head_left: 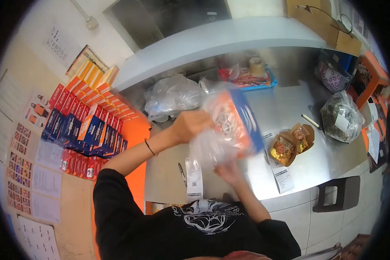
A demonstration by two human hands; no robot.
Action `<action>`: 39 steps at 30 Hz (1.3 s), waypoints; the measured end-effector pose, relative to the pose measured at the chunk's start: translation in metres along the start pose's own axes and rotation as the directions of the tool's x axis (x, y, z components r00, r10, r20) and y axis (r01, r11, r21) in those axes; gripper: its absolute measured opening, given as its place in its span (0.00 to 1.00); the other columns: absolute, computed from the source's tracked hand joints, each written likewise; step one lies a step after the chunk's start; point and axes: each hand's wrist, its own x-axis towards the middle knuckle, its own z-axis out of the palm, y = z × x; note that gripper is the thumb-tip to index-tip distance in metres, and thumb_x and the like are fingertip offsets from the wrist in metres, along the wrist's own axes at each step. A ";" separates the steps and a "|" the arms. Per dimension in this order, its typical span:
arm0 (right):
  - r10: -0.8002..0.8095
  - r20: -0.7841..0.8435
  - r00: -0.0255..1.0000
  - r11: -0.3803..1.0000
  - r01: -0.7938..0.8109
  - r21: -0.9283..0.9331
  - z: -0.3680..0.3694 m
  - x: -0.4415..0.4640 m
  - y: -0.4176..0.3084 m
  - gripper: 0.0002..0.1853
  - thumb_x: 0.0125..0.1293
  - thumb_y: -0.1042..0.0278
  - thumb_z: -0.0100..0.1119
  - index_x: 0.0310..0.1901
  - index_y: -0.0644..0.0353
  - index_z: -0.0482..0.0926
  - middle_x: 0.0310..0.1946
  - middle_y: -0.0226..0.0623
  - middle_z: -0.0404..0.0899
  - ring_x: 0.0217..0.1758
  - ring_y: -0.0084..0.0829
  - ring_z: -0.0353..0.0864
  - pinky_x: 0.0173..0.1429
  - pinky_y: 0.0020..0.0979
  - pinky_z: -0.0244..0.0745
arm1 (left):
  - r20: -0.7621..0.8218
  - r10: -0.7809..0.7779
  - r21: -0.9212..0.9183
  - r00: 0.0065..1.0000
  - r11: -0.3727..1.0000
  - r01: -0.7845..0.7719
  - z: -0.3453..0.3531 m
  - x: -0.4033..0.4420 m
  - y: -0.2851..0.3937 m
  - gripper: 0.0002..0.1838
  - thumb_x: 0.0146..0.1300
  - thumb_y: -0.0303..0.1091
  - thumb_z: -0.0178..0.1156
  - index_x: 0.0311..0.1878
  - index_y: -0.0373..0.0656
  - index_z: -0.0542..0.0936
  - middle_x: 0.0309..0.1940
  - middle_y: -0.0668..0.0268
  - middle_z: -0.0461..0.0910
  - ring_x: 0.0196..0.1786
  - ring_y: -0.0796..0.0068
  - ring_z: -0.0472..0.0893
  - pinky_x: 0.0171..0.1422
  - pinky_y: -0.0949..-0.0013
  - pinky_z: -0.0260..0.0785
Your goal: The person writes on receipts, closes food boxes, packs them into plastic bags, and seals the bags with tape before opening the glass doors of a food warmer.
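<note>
An orange and blue box (232,123), blurred by motion, is held up over the steel counter with a clear plastic bag (208,147) around its left and lower side. My left hand (193,125) is closed at the bag's upper left edge, against the box. Below the box, my right hand (229,171) touches the bottom of the bag; its fingers are smeared and partly hidden. A printed receipt (194,180) and a pen (182,173) lie on the counter just below the bag.
Two open cartons of food (283,149) stand on the right beside another receipt (283,177). Behind are plastic bags (171,95) and a blue basket (258,82). A marker (311,121) and a wrapped bundle (342,117) lie right. Stacked boxes (80,128) fill the left; a stool (339,193) stands below right.
</note>
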 end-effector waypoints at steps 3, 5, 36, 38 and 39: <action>0.099 -0.209 0.973 0.969 -0.046 0.244 0.005 -0.006 -0.043 0.25 0.71 0.54 0.39 0.61 0.64 0.64 0.53 0.43 0.72 0.60 0.36 0.70 0.61 0.40 0.68 | 0.183 0.423 0.169 0.888 0.876 -0.452 -0.007 0.023 0.019 0.13 0.49 0.39 0.62 0.18 0.47 0.70 0.14 0.70 0.65 0.20 0.73 0.71 0.25 0.74 0.64; 0.086 -0.124 0.989 0.981 -0.063 0.183 0.015 -0.002 -0.045 0.21 0.71 0.53 0.42 0.55 0.61 0.69 0.46 0.38 0.74 0.51 0.32 0.73 0.58 0.35 0.69 | 0.267 0.373 0.182 0.889 0.886 -0.426 -0.011 0.029 0.020 0.13 0.43 0.40 0.64 0.18 0.45 0.70 0.14 0.69 0.64 0.22 0.69 0.72 0.25 0.69 0.64; 0.336 -0.199 0.921 -0.671 0.086 -0.737 -0.115 0.424 -0.102 0.14 0.44 0.62 0.60 0.30 0.64 0.82 0.30 0.50 0.81 0.36 0.46 0.82 0.40 0.40 0.75 | 0.176 -0.587 -0.472 0.790 0.654 0.591 0.240 -0.157 0.033 0.27 0.49 0.35 0.61 0.53 0.34 0.73 0.38 0.48 0.77 0.35 0.51 0.79 0.40 0.57 0.74; 0.396 -0.197 0.897 -0.658 0.128 -0.742 -0.157 0.453 -0.076 0.15 0.45 0.62 0.60 0.31 0.64 0.82 0.32 0.50 0.81 0.38 0.46 0.82 0.41 0.41 0.76 | 0.233 -0.617 -0.469 0.752 0.606 0.642 0.238 -0.149 0.038 0.26 0.50 0.36 0.61 0.53 0.34 0.72 0.38 0.49 0.77 0.36 0.52 0.79 0.40 0.56 0.73; 0.452 -0.191 0.871 -0.651 0.176 -0.739 -0.157 0.454 -0.068 0.15 0.46 0.62 0.60 0.33 0.63 0.82 0.34 0.50 0.81 0.40 0.47 0.82 0.42 0.42 0.76 | 0.274 -0.645 -0.463 0.714 0.562 0.685 0.232 -0.144 0.040 0.25 0.51 0.36 0.60 0.53 0.34 0.72 0.38 0.49 0.77 0.36 0.52 0.79 0.40 0.56 0.73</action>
